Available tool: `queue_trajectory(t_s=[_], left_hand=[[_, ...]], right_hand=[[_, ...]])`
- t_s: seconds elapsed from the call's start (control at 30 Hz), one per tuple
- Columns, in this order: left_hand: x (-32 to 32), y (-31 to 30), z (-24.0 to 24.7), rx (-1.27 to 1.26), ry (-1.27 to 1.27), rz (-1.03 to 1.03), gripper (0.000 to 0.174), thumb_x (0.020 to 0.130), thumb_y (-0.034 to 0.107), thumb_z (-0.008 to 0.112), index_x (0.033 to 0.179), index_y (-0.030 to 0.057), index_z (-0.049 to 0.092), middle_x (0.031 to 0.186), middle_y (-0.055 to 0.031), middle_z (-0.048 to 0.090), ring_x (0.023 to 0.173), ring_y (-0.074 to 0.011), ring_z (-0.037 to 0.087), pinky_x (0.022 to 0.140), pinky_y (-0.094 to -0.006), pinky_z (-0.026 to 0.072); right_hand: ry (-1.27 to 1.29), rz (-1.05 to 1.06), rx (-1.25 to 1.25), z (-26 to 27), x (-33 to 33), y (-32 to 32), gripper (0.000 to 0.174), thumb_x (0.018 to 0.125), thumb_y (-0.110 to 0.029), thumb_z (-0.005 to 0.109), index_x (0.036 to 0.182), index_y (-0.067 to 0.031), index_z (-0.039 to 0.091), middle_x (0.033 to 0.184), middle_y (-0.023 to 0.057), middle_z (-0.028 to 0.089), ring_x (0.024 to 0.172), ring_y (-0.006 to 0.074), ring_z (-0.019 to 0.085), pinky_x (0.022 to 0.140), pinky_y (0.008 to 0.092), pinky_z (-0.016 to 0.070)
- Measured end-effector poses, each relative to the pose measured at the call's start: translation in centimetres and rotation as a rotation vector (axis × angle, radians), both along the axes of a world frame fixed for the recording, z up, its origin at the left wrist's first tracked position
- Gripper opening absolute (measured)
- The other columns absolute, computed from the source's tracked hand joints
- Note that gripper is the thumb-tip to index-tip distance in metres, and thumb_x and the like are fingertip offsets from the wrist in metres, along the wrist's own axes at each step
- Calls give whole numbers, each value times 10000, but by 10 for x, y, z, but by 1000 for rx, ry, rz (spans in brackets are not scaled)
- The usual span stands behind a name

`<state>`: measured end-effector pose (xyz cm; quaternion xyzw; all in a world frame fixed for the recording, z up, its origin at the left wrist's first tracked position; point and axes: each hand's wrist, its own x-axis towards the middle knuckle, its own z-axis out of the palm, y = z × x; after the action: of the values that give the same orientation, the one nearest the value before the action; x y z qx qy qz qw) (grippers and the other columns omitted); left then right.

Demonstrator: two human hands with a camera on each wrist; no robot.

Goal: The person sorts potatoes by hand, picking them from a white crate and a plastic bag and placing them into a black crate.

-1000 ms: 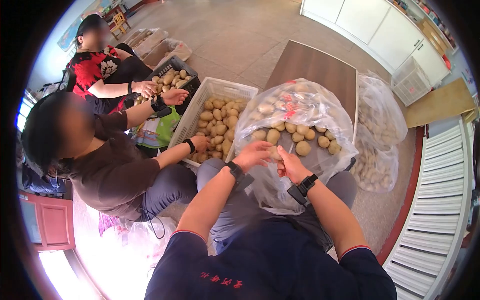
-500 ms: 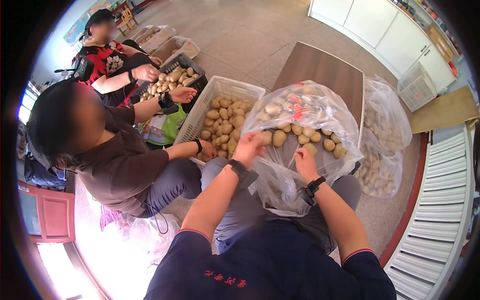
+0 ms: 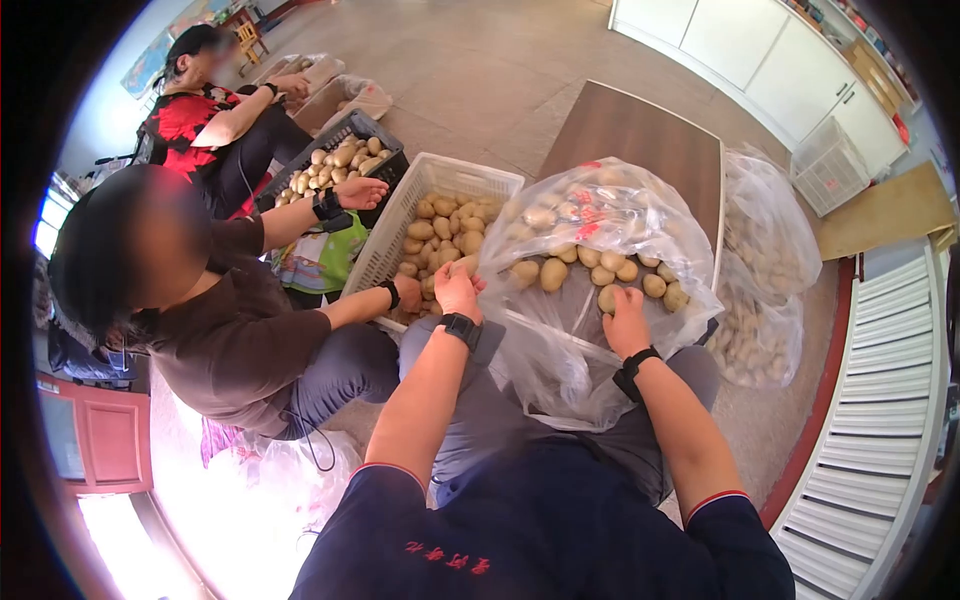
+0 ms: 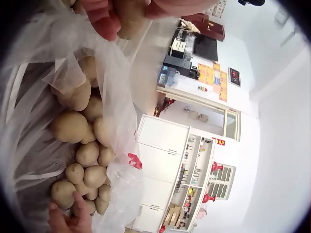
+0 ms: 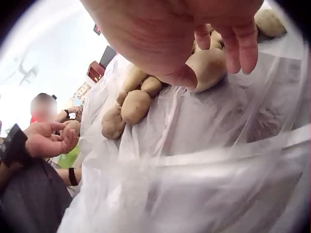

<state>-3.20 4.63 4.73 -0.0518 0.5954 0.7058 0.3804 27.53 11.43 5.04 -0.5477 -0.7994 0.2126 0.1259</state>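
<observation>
My left hand (image 3: pixel 458 293) pinches a potato (image 4: pixel 130 19) between thumb and fingers, at the near right corner of the white crate (image 3: pixel 366 270). My right hand (image 3: pixel 627 325) has its thumb and fingers around another potato (image 5: pixel 208 70) at the mouth of the clear plastic bag (image 3: pixel 655 215). Several loose potatoes (image 4: pixel 87 153) lie in the bag's opening beside that hand, with more under the film behind them. The crate holds a heap of potatoes (image 3: pixel 445 232).
A person in a brown shirt (image 3: pixel 235 330) sits at the left, one hand at the crate. Beyond, another person (image 3: pixel 215 125) sits by a black crate (image 3: pixel 392 170) of potatoes. Full bags (image 3: pixel 765 260) stand right of the brown tabletop (image 3: pixel 625 125), near a radiator (image 3: pixel 865 400).
My left hand has carried a potato left, from the bag to the crate's edge. My right hand has parted from it and reached a potato in the bag. The far person's hands have risen.
</observation>
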Motion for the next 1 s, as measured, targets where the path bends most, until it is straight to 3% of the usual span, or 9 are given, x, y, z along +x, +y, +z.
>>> queue_trajectory(t_s=[0.27,0.33,0.37,0.43,0.47,0.73,0.77,0.93,1.0], left_hand=[[-3,-1,1,-137,-12,37,378,963,119,463,1340,114,426,910,-119,619,667,-217,586,574,-307,513],[-4,0,-5,-97,-129,139,271,963,172,452,1223,164,523,879,-65,636,755,-212,608,777,-367,501],[-5,-1,-8,-96,-128,139,271,963,172,452,1223,164,523,879,-65,636,755,-212,608,777,-367,501],[-7,-2,-11,-46,-230,92,208,951,214,426,1073,207,594,889,0,640,856,-168,602,1010,-437,365],[-8,-3,-13,-45,-230,89,208,951,214,426,1073,207,594,889,0,640,856,-168,602,1010,-437,365],[3,-3,7,-182,-13,47,228,961,183,485,1149,83,565,993,-66,619,795,-183,630,711,-362,539],[3,-2,8,-160,3,34,283,971,186,496,1212,40,521,983,-118,612,687,-194,613,505,-295,512],[11,-8,11,-55,-5,-157,267,957,187,528,1184,48,545,974,-96,620,687,-187,601,556,-313,519],[13,-10,15,-32,-43,-222,265,952,188,541,1177,48,551,972,-91,623,690,-187,599,562,-314,516]], right_hand=[[-95,12,67,-4,2,2,528,781,-149,718,1241,-109,462,1293,165,463,1060,417,567,866,495,504],[-119,17,60,-2,1,1,528,778,-154,724,1229,-97,455,1279,161,476,1050,413,573,854,494,510],[-139,22,62,-1,1,-1,525,775,-161,728,1215,-85,452,1265,161,487,1039,409,580,840,492,515],[-159,24,65,0,0,-3,522,772,-169,731,1202,-73,450,1250,161,499,1029,405,587,827,491,520],[-160,38,61,0,0,-4,521,770,-174,734,1193,-69,449,1241,160,503,1019,401,592,817,489,524],[-213,57,44,9,-4,-18,492,764,-183,736,1157,-65,464,1206,153,515,1011,379,602,792,477,538],[-208,74,51,9,-5,-20,486,764,-176,724,1165,-66,472,1184,157,527,1006,379,605,791,492,529],[-196,113,36,1,-9,-23,418,778,-166,677,1140,-56,499,1157,173,539,1001,383,604,797,502,519],[-142,131,-28,-4,-8,-24,415,818,-207,647,1162,-41,485,1213,182,507,997,410,595,795,505,520]])
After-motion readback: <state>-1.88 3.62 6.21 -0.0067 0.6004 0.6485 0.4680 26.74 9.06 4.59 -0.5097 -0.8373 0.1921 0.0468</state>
